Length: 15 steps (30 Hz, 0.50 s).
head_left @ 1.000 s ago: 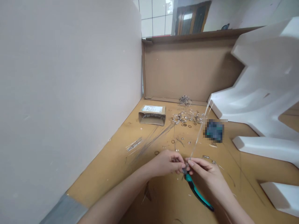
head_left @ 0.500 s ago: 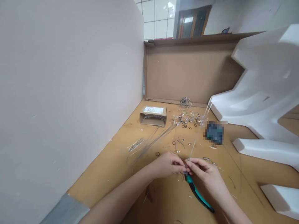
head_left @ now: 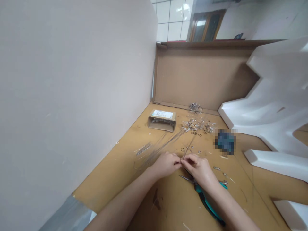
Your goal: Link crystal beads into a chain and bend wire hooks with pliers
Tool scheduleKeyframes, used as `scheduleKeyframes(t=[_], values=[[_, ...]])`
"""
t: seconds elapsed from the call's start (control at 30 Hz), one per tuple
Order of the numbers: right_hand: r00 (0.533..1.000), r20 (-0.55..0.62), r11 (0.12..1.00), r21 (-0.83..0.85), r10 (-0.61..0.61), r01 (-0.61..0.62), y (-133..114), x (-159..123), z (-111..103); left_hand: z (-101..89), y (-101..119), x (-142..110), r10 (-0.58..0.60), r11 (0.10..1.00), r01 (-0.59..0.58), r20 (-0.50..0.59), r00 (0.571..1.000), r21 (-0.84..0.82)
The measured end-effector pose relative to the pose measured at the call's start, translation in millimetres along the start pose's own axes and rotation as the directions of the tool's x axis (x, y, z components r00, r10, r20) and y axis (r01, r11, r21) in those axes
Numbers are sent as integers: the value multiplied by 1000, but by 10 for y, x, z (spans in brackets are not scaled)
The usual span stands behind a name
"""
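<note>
My left hand (head_left: 167, 164) is closed in a pinch, its fingertips meeting those of my right hand (head_left: 198, 167). A thin metal wire (head_left: 189, 147) rises from between the pinched fingers, slanting up and to the right; its lower end is hidden by them. Below my right wrist lies a pair of pliers (head_left: 204, 199) with teal and black handles. Its pointed metal jaws face left, and the right forearm covers part of the handles. Near the hands, small dark rings (head_left: 182, 149) and small shiny metal pieces lie scattered on the brown surface.
A small open cardboard box (head_left: 162, 124) holds metal pieces. Behind the hands are a heap of metal bits (head_left: 196, 124) and a bundle of long wires (head_left: 166, 142). White foam (head_left: 271, 96) stands on the right, a pale panel (head_left: 84, 80) on the left. A dark pixelated object (head_left: 225, 142) lies right.
Both hands have shifted slightly left and up, away from the pliers' jaws. The pliers' jaws now show on the surface. The long wire's upper part no longer reaches toward the foam.
</note>
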State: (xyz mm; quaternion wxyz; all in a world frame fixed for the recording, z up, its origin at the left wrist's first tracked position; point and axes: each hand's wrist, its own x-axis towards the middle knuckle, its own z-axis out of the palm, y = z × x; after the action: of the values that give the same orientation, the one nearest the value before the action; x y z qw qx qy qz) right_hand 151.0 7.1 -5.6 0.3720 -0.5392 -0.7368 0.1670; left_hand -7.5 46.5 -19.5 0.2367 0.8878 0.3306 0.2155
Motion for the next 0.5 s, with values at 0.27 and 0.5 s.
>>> scheduleKeyframes(t=[0.27,0.5], values=[[1000,7,1000,7,-1,1,12,-88,60,94,-63,13,3,1000,-3,20,1000,-7],[988,62,974,170,140,-149,-55,-47,-82,47,37,-1,-50,963,55,27,998,-264]])
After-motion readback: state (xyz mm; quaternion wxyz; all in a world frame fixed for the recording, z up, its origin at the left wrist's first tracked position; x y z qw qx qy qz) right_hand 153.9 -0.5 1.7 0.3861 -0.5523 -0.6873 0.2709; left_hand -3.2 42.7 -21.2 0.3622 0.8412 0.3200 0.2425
